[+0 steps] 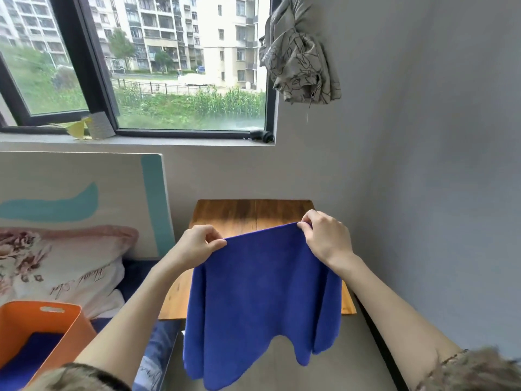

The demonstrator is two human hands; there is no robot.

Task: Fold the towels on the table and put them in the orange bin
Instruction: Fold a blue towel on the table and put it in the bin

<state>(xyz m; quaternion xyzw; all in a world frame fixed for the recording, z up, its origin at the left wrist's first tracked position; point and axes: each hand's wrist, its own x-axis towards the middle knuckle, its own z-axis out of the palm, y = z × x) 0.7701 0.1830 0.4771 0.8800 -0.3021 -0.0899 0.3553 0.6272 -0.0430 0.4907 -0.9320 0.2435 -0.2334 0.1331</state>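
Observation:
A blue towel [259,300] hangs in the air in front of me, over the small wooden table [239,213]. My left hand [197,244] pinches its upper left corner and my right hand [327,235] pinches the upper right corner, so the top edge is stretched between them. The lower edge droops unevenly below the table's front edge. The orange bin [73,334] stands at the lower left on the bed, with blue cloth [28,359] lying inside it.
A bed with a floral pillow [56,266] and a painted headboard [84,198] lies left of the table. A grey wall closes the right side. Above are a window and a knotted grey curtain [298,57].

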